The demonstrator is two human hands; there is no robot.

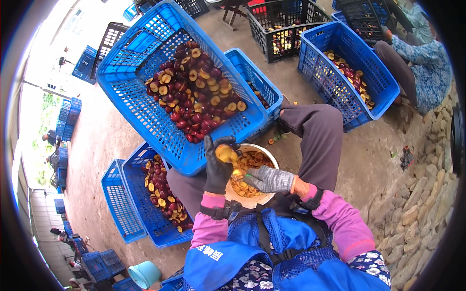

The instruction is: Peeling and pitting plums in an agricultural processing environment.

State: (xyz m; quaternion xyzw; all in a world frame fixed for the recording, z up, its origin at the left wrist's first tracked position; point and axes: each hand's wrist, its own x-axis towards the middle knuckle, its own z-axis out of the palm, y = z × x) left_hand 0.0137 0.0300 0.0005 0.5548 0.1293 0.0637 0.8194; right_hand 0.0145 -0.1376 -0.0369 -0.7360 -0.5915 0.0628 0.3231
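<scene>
Nearest the wearer, right hand [268,179] in grey knit glove, fingers held together, tips at a small yellow piece [238,173]; whether they pinch anything I cannot tell; left hand [217,167] in black glove, grip curled round a yellow fruit [226,153], just above the white pail [247,201] of scraps; the step in hand looks like parting flesh from stone; the next move probably calls for a steady left grip and a short pull from the right.

Beyond, big crate [121,72], tilted, red halves [194,92] inside; side crate [167,238] at left, also holding fruit; further off, right crate [320,80], a worker [427,72] seated beside it.
</scene>
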